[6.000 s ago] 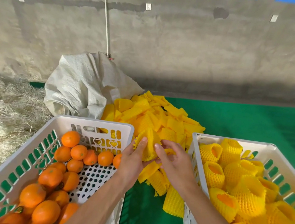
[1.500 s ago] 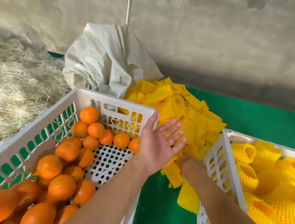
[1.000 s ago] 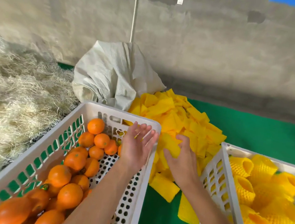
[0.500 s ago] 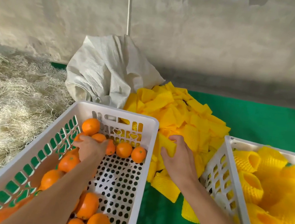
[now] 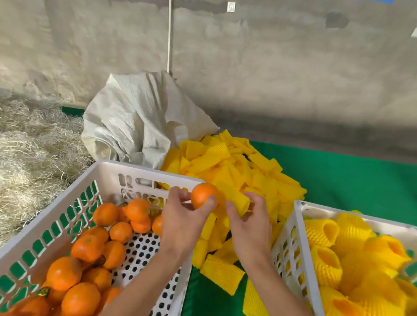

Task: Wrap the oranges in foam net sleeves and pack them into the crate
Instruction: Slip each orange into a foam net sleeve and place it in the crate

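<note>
A crumpled white woven sack (image 5: 138, 124) slumps against the concrete wall (image 5: 265, 60), with dry straw (image 5: 7, 161) spread to its left and a loose pile of flat yellow foam net sleeves (image 5: 230, 165) spilling from it onto the green table (image 5: 355, 179). The left hand (image 5: 184, 222) grips a small, round, bright orange (image 5: 202, 194) in its fingers, raised above the far right corner of the left crate (image 5: 107, 172). The right hand (image 5: 251, 230) pinches one yellow sleeve (image 5: 234, 199) just beside the fruit, its open end toward it. The left crate, white with green slots, holds bare oranges (image 5: 86, 261). The right crate (image 5: 295, 232) is filled with sleeved oranges (image 5: 346, 264).
</note>
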Demonstrator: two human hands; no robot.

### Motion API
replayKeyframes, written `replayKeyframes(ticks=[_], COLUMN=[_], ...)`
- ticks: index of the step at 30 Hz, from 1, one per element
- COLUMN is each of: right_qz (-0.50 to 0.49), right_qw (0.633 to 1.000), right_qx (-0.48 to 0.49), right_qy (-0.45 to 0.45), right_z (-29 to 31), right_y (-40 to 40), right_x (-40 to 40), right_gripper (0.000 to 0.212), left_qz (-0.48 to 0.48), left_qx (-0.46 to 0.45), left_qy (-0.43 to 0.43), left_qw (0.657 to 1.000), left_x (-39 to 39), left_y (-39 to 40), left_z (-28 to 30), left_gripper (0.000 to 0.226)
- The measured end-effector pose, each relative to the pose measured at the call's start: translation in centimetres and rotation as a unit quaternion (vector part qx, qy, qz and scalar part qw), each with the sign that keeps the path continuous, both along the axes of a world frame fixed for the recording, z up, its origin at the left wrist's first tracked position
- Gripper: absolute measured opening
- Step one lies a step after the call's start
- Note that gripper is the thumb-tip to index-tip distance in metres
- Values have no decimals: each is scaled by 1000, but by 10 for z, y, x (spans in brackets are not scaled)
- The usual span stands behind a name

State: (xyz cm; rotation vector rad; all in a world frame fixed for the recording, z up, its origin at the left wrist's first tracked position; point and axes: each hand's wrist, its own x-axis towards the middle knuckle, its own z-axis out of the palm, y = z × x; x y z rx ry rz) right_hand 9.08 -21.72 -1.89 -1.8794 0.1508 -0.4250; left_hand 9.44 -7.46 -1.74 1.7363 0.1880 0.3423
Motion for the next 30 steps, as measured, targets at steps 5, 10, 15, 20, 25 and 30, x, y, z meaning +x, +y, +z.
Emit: replayKeyframes(ticks=[5, 10, 15, 20, 25, 30], right_qz=[77, 75, 90, 39, 67, 88], right_qw=[994, 990, 990, 985, 996, 959], right_qx=[76, 117, 107, 163, 27, -255], right_qy=[0, 10, 30, 34, -59, -87], right_z=[15, 4, 1, 1, 0, -8], right_y=[-23, -40, -46, -43, -49, -50], right_x=[-15, -18, -13, -8, -10, -8], right_gripper=[29, 14, 14, 16, 10, 24], left_qz=[-119, -192, -166, -143, -132, -117], left_qx=[-190, -295, -214, -253, -265, -290], left_qy=[-46, 14, 39, 83, 112, 134], left_qw=[973, 936, 962, 953, 948, 940], left_x=[-4, 1, 6, 11, 11, 12], left_y=[-48, -55, -58, -49, -51, -49], left_z=[-9, -17, -25, -27, -27, -27], left_gripper=[33, 40, 47, 43, 63, 63])
